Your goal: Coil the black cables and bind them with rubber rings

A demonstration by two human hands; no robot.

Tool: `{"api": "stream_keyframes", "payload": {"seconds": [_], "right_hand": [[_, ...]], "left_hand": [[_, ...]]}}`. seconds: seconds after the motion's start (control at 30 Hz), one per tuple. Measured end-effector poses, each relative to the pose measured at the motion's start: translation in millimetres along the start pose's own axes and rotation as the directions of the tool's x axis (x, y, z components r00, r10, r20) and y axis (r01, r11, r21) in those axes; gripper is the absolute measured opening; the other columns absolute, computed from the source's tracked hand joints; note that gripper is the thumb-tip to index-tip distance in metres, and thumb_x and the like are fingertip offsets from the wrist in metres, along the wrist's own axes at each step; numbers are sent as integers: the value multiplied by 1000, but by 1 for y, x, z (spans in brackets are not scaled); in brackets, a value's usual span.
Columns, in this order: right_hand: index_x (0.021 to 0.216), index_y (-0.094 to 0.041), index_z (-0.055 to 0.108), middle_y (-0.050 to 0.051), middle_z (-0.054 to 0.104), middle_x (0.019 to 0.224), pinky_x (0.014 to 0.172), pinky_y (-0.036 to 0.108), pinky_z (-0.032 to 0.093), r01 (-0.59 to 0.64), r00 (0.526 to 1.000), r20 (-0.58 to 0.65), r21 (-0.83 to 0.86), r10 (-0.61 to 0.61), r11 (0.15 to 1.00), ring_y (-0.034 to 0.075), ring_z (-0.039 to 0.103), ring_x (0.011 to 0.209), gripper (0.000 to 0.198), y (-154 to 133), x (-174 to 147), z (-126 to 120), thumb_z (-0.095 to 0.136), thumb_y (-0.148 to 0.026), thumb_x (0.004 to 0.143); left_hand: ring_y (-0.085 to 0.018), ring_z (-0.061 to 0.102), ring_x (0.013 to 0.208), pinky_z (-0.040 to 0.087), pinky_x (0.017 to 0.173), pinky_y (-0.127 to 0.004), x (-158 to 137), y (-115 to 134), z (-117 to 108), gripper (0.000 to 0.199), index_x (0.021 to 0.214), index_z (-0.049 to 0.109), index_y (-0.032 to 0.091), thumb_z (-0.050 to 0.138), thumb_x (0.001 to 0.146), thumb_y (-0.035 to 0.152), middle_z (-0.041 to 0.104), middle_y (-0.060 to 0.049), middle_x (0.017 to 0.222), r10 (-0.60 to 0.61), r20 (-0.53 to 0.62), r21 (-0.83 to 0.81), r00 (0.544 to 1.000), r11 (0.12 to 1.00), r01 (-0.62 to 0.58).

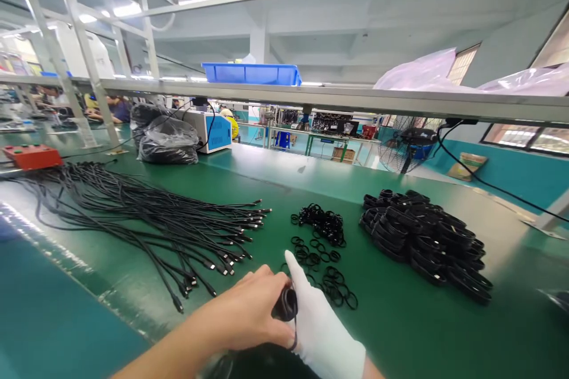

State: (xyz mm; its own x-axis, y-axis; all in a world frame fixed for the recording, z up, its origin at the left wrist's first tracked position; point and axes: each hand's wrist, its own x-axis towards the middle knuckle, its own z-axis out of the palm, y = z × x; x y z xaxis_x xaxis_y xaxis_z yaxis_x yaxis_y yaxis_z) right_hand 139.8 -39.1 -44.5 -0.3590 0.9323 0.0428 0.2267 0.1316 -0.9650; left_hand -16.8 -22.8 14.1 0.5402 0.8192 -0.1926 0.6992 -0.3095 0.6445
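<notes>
My bare left hand is closed round a coiled black cable at the lower middle. My right hand, in a white glove, presses against the coil from the right, its index finger pointing up. A thin black rubber band runs between the left thumb and the gloved fingers, which are partly hidden. Just beyond the hands lie loose black bands, with a denser heap of bands behind them. To the left, many straight black cables are spread with their plugs toward the middle.
A pile of coiled cables stands on the green table at right. Farther back are a plastic-wrapped bundle, a blue-and-white machine and an orange control box. Overhead, a shelf carries a blue bin.
</notes>
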Motion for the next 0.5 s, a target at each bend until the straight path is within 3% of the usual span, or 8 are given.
{"api": "stream_keyframes", "payload": {"seconds": [0.07,0.13,0.17,0.27,0.37,0.43,0.5], "right_hand": [[135,-17,30,4,63,89,71,32,45,-4,999,-46,14,5,1000,20,57,77,86,-7,1,1,63,-16,55],[109,-20,50,-1,60,74,57,26,43,-105,989,-93,67,111,992,14,54,63,53,-15,3,1,59,-15,56],[96,-20,52,-3,57,65,49,24,40,-173,979,-89,118,184,978,12,50,54,40,-17,4,1,56,-15,57],[83,-21,44,-9,45,48,36,20,27,-314,950,97,314,298,896,8,37,37,28,-20,6,-4,52,-15,57],[81,-20,43,-10,45,51,37,19,28,-322,941,237,395,243,860,6,39,38,34,-18,7,-8,54,-8,52],[80,-21,42,-11,41,53,38,18,27,-307,950,168,361,262,881,5,37,40,37,-17,7,-11,53,-4,49],[78,-20,41,-11,37,55,40,17,24,-235,972,62,306,227,922,4,34,45,37,-19,6,-16,51,-2,47]], "left_hand": [[-22,56,74,42,64,-28,8,-6,-9,34,88,68,19,71,56,32,63,-2,80,-1,119,-62,993,998,8],[-19,57,68,42,61,-25,13,-13,-19,21,79,69,18,64,64,31,66,0,74,19,211,-164,977,986,16],[-17,57,68,42,62,-24,13,-16,-23,19,79,69,18,59,70,32,68,0,75,25,208,-214,978,977,21],[-15,57,73,41,62,-22,9,-20,-25,25,83,66,18,46,81,34,70,0,85,0,64,-317,998,948,20],[-16,57,76,41,67,-23,-4,-11,-10,26,76,62,18,43,84,34,68,-1,81,-47,-106,-290,993,957,14],[-19,57,77,41,69,-27,-16,0,7,29,76,63,20,40,86,35,65,-2,79,-51,-240,-97,970,995,29],[-22,57,78,40,68,-30,-25,11,24,31,81,65,23,37,86,34,65,-4,79,35,-308,158,951,987,15]]}}
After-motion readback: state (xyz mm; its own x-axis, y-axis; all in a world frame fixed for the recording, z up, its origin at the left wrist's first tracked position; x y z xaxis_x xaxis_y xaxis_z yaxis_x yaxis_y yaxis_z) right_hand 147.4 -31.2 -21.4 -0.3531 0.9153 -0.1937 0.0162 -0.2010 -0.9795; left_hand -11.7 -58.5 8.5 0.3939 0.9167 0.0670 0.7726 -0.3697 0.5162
